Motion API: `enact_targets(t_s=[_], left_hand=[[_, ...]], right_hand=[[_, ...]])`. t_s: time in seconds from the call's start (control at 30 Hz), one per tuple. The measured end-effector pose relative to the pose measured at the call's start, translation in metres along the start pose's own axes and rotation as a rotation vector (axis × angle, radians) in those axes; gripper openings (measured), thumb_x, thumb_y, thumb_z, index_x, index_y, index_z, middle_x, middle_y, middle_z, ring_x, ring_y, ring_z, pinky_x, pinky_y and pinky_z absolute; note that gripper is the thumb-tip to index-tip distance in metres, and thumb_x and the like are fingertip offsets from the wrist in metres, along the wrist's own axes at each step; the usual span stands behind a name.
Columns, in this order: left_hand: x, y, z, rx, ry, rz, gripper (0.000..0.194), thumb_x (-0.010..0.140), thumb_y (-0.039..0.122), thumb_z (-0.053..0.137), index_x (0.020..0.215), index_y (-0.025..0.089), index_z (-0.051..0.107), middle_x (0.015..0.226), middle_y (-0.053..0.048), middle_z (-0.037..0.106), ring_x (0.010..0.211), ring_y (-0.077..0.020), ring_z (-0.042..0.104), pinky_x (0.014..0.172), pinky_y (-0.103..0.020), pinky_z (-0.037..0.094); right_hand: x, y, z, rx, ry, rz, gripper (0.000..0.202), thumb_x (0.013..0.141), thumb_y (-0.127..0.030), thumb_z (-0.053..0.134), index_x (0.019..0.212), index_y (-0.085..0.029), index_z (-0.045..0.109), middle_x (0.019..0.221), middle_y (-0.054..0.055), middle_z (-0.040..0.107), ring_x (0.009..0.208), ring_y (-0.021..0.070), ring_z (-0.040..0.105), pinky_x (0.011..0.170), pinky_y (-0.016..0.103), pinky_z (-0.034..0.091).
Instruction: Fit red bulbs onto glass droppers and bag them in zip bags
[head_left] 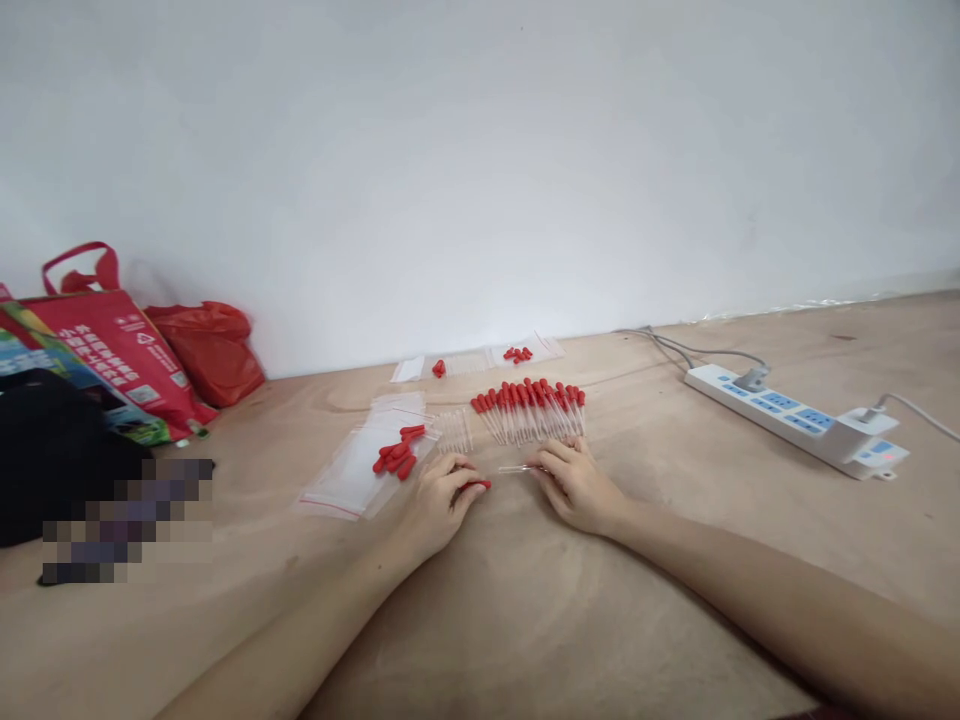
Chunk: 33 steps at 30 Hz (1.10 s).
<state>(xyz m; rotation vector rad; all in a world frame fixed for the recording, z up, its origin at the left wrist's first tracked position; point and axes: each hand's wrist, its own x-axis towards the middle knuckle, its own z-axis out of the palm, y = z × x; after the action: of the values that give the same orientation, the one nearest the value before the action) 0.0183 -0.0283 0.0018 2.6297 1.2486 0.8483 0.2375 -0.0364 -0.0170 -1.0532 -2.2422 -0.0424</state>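
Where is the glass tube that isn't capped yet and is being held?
The glass tube is in the right hand's fingers, pointing left toward the red rubber bulb in the left hand.

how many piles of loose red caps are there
3: the larger pile on plastic bags beside the left hand, a small pile near the wall, and another pile to its right.

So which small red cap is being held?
On the brown tabletop below the white wall, find the left hand. The small red rubbery cap peeks from its fingertips, separate from the red heap on clear plastic bags.
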Motion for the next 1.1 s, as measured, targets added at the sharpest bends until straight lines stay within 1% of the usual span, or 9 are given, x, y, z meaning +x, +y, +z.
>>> enact_targets(t_s=[0.1,0.2,0.3,0.5,0.63,0.8,0.93,1.1], left_hand=[[-0.001,0.003,0.000,-0.021,-0.009,-0.060,0.013,0.081,0.021,0.047,0.079,0.018,0.060,0.078,-0.002,0.062,0.076,-0.0176,0.055,0.070,-0.032,0.040],[-0.002,0.006,-0.001,-0.075,-0.035,-0.119,0.012,0.082,0.023,0.046,0.082,0.018,0.057,0.076,0.000,0.062,0.073,-0.0166,0.056,0.069,-0.031,0.038],[-0.003,0.008,-0.002,-0.153,-0.059,-0.125,0.013,0.083,0.024,0.044,0.083,0.018,0.055,0.073,0.002,0.061,0.068,-0.0144,0.055,0.066,-0.028,0.038],[-0.004,0.010,-0.001,-0.294,-0.097,-0.146,0.015,0.083,0.022,0.041,0.086,0.018,0.055,0.070,0.002,0.058,0.064,-0.0121,0.052,0.059,-0.022,0.040],[-0.006,0.010,0.000,-0.286,-0.119,-0.103,0.016,0.083,0.021,0.043,0.088,0.018,0.058,0.075,0.000,0.060,0.068,-0.0126,0.054,0.062,-0.023,0.041],[-0.006,0.013,-0.001,-0.283,-0.114,-0.053,0.016,0.082,0.019,0.045,0.083,0.018,0.061,0.077,-0.001,0.062,0.071,-0.0126,0.056,0.065,-0.023,0.043],[-0.004,0.018,-0.004,-0.264,-0.133,-0.044,0.018,0.081,0.018,0.045,0.079,0.017,0.062,0.073,-0.001,0.062,0.068,-0.0124,0.057,0.063,-0.023,0.043],[-0.005,0.018,-0.005,-0.240,-0.132,-0.035,0.019,0.081,0.020,0.044,0.078,0.017,0.062,0.071,-0.001,0.062,0.064,-0.0125,0.056,0.060,-0.023,0.043]], right_hand=[[0.000,-0.004,-0.003,0.023,0.006,-0.011,0.018,0.084,-0.017,0.038,0.091,-0.017,0.055,0.083,0.005,0.059,0.076,0.0143,0.051,0.073,0.032,0.029],[0.000,-0.006,-0.005,0.043,0.022,-0.021,0.018,0.085,-0.018,0.038,0.091,-0.017,0.055,0.081,0.004,0.060,0.074,0.0135,0.051,0.073,0.031,0.028],[0.000,-0.008,-0.005,0.053,0.017,-0.038,0.018,0.084,-0.018,0.039,0.091,-0.017,0.056,0.080,0.004,0.059,0.072,0.0133,0.051,0.073,0.032,0.027],[0.000,-0.009,-0.004,0.040,-0.003,-0.074,0.018,0.084,-0.017,0.039,0.091,-0.017,0.056,0.078,0.003,0.059,0.071,0.0123,0.051,0.074,0.031,0.026],[-0.001,-0.008,-0.004,0.081,-0.027,-0.091,0.020,0.084,-0.017,0.040,0.094,-0.018,0.056,0.078,0.002,0.059,0.072,0.0121,0.051,0.074,0.032,0.026],[0.000,-0.002,-0.002,0.135,-0.047,-0.111,0.022,0.082,-0.015,0.042,0.096,-0.020,0.059,0.079,0.003,0.060,0.071,0.0121,0.051,0.073,0.032,0.025],[0.000,0.002,-0.001,0.104,-0.069,-0.128,0.027,0.079,-0.011,0.043,0.096,-0.022,0.060,0.080,0.002,0.060,0.069,0.0114,0.050,0.073,0.032,0.023],[0.001,-0.004,-0.004,0.026,-0.077,-0.129,0.027,0.077,-0.012,0.043,0.094,-0.022,0.061,0.078,0.001,0.059,0.064,0.0107,0.047,0.070,0.032,0.022]])
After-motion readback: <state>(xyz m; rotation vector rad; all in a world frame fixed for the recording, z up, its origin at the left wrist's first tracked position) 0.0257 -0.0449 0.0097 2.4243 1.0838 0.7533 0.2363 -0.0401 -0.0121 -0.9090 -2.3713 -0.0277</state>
